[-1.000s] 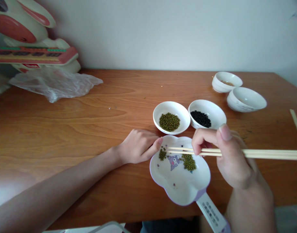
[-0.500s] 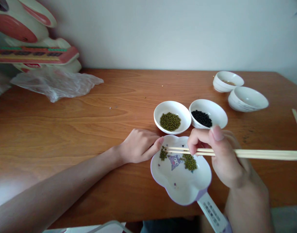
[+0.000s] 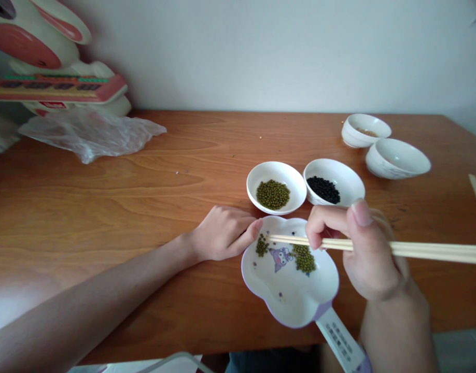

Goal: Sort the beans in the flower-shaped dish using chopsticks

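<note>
Chopsticks [image 3: 339,244] in right hand [image 3: 372,261], tips leftward (long axis nearly crosswise).

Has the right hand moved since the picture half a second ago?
Yes, slightly to the right: its thumb tip now sits nearer the right edge of the black-bean bowl. That's the right hand.

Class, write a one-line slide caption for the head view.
The right hand holds chopsticks above a lobed dish of green beans while the left hand rests at its edge.
</note>
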Demonstrator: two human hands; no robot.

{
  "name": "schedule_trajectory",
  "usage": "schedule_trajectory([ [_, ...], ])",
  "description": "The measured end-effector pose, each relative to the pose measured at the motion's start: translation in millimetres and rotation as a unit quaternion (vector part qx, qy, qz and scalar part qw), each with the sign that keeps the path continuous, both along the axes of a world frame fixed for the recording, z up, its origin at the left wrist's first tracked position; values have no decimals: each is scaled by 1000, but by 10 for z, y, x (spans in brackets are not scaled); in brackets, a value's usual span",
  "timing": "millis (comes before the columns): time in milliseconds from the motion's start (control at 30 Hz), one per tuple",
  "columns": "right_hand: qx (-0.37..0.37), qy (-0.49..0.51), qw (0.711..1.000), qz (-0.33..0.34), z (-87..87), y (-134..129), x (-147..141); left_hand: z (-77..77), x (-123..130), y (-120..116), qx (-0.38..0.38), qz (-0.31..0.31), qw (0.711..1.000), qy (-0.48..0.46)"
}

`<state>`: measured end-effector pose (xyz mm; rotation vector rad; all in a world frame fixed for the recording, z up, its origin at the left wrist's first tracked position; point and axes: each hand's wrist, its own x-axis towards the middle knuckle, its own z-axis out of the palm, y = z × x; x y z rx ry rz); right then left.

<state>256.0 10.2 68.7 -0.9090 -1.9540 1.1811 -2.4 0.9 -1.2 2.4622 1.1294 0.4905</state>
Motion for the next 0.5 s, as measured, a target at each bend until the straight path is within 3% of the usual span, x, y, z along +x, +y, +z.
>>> schedule_trajectory([
  [500, -12, -35, 999, 13, 33, -13, -49, 15, -1, -2, 2, -6, 1000, 2],
])
